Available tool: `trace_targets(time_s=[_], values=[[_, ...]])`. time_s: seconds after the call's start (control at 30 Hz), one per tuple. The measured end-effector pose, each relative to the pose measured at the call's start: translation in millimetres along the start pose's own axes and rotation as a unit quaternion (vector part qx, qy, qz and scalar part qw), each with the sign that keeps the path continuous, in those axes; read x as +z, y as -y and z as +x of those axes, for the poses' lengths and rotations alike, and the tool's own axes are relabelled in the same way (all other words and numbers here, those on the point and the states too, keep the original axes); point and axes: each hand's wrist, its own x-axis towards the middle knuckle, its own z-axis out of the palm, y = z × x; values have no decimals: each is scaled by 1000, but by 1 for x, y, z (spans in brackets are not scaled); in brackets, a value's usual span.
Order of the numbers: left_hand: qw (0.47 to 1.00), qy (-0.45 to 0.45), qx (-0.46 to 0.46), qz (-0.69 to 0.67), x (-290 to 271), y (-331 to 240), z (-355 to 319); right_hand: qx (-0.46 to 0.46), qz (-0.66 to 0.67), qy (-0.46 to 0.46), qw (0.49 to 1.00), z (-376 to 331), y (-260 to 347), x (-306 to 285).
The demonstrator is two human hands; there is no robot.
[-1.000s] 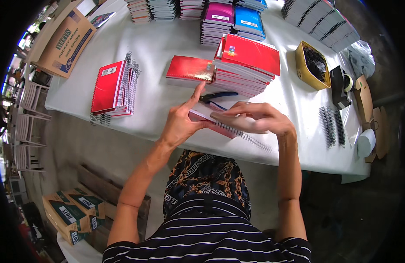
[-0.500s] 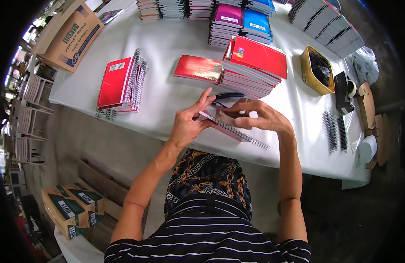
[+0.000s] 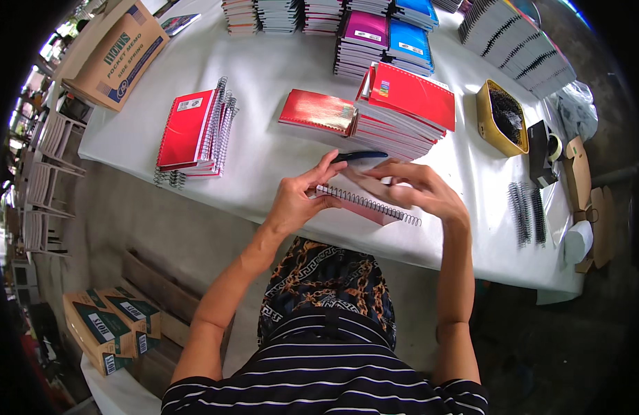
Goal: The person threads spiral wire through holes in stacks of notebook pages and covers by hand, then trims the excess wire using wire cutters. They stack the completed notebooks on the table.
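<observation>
A small notebook point(image 3: 364, 211) stands near the table's front edge, its metal spiral coil point(image 3: 371, 203) uppermost. The coil's right end sticks out past the pages. My left hand point(image 3: 296, 196) is closed on the notebook's left end, thumb and fingers on either side. Over the coil is my right hand point(image 3: 428, 191), bent at the fingers; motion smears the fingertips, so their grip cannot be made out. Just beyond both hands lies a tool with dark blue handles point(image 3: 364, 155), partly hidden by my left fingers.
Red notebooks are stacked point(image 3: 402, 114) beyond my hands; coiled red ones point(image 3: 188, 131) lie left. Purple notebooks point(image 3: 364, 31) and blue ones point(image 3: 409, 45) stand farther back. To the right are a yellow tub point(image 3: 486, 121), a tape dispenser point(image 3: 540, 152) and loose coils point(image 3: 521, 214).
The notebook has turned slightly, and its coil lies a little flatter in view. My right hand has shifted a little along the coil, its fingers still blurred. My left hand keeps its hold.
</observation>
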Motion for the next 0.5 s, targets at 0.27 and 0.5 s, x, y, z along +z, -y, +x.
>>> trace_targets(time_s=[0.27, 0.5], values=[[987, 148, -22, -56, -15, -15, 7, 143, -287, -195, 927, -99, -26, -38], [973, -179, 95, 114, -51, -27, -28, -15, -295, -334, 895, -40, -36, 51]])
